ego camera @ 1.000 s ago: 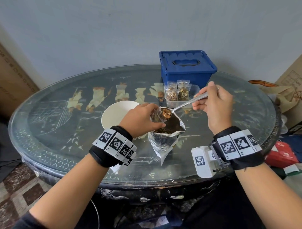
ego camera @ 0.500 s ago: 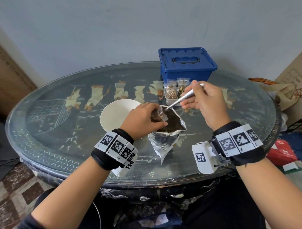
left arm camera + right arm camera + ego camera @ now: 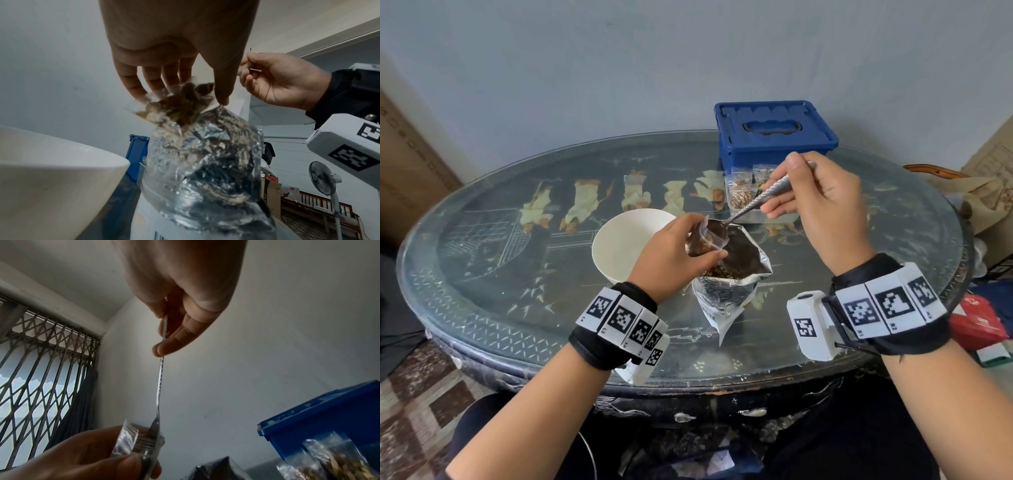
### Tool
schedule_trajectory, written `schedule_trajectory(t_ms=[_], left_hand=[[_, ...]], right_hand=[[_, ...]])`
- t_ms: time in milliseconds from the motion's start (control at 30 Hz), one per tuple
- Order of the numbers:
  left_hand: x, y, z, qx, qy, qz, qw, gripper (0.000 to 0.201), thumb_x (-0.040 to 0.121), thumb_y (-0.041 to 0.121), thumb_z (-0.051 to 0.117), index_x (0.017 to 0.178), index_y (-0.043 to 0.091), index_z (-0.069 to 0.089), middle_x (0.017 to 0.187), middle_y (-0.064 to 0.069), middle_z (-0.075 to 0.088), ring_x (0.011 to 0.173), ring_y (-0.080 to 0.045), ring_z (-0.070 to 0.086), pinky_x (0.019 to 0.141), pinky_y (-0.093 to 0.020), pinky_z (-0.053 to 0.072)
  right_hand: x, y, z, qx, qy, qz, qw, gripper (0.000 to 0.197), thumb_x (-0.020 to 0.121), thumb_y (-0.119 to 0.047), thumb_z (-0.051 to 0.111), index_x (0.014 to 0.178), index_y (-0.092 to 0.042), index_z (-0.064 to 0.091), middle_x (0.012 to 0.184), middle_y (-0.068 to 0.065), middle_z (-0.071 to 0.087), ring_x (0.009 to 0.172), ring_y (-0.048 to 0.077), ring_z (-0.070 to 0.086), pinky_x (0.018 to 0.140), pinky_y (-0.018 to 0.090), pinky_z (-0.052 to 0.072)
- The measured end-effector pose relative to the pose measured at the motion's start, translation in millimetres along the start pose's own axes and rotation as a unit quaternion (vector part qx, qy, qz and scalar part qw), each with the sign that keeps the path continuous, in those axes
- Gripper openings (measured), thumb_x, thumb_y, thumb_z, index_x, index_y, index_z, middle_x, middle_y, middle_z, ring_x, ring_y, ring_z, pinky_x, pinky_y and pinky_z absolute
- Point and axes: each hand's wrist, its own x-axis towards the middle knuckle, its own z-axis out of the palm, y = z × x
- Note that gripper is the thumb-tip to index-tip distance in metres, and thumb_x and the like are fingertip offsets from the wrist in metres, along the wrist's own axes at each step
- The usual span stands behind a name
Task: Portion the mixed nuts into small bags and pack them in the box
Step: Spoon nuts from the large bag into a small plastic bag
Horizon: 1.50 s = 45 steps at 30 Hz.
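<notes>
Left hand [image 3: 671,255] pinching small bag [image 3: 707,240], right hand [image 3: 822,205] at 2 o'clock gripping spoon [image 3: 753,202]; tilting risks spilling nuts

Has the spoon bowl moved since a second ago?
Yes. The spoon bowl has tipped down into the small bag, its handle now steeper against the blue box.

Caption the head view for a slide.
Right hand spoons nuts into small bag held by left hand.

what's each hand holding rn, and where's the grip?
Left hand holds the small clear bag just below its open mouth. Right hand pinches the spoon at the upper end of its handle; the bowl sits in the bag's mouth.
</notes>
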Motion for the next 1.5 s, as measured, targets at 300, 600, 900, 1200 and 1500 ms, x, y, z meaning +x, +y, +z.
schedule_trajectory(t_ms=[300, 600, 900, 1200, 1500], left_hand=[[-5, -6, -2, 0.002, 0.027, -0.019, 0.999, 0.044, 0.076, 0.030, 0.074, 0.110, 0.009, 0.057, 0.093, 0.009, 0.054, 0.080, -0.008, 0.050, 0.065, -0.003, 0.036], [-20, -16, 2, -0.063, 0.091, -0.092, 0.990, 0.042, 0.078, 0.027, 0.072, 0.113, 0.011, 0.054, 0.098, 0.009, 0.055, 0.079, 0.000, 0.051, 0.065, 0.001, 0.037], [-33, -22, 12, -0.084, 0.083, -0.127, 0.985, 0.045, 0.078, 0.028, 0.073, 0.115, 0.012, 0.053, 0.099, 0.007, 0.058, 0.090, -0.009, 0.053, 0.068, 0.002, 0.036], [-35, -20, 13, -0.082, 0.071, -0.126, 0.986, 0.047, 0.078, 0.030, 0.071, 0.118, 0.012, 0.053, 0.103, 0.006, 0.059, 0.091, -0.007, 0.053, 0.067, -0.005, 0.038], [-36, -19, 14, -0.072, 0.063, -0.123, 0.988, 0.045, 0.080, 0.031, 0.070, 0.118, 0.014, 0.052, 0.102, 0.008, 0.058, 0.092, -0.006, 0.052, 0.069, 0.001, 0.037]], right_hand=[[5, -4, -6, -0.002, 0.066, -0.068, 0.996, 0.026, 0.099, -0.023, 0.039, 0.080, -0.020, 0.055, 0.074, 0.002, 0.063, 0.054, 0.011, 0.064, 0.052, 0.019, 0.050], [-17, 36, 0, -0.121, 0.099, -0.032, 0.987, 0.029, 0.098, -0.029, 0.038, 0.082, -0.015, 0.058, 0.064, -0.005, 0.062, 0.056, 0.008, 0.064, 0.054, 0.023, 0.052], [-48, 74, 26, -0.200, -0.014, -0.094, 0.975, 0.036, 0.093, -0.024, 0.039, 0.087, -0.001, 0.066, 0.075, 0.008, 0.067, 0.068, 0.022, 0.067, 0.061, 0.038, 0.055], [-51, 74, 30, -0.271, -0.033, -0.109, 0.956, 0.038, 0.095, -0.026, 0.034, 0.078, -0.004, 0.060, 0.064, 0.006, 0.059, 0.054, 0.022, 0.059, 0.051, 0.031, 0.044], [-44, 69, 34, -0.241, -0.016, -0.083, 0.967, 0.045, 0.095, -0.031, 0.032, 0.069, -0.002, 0.054, 0.051, 0.006, 0.053, 0.046, 0.022, 0.051, 0.052, 0.032, 0.039]])
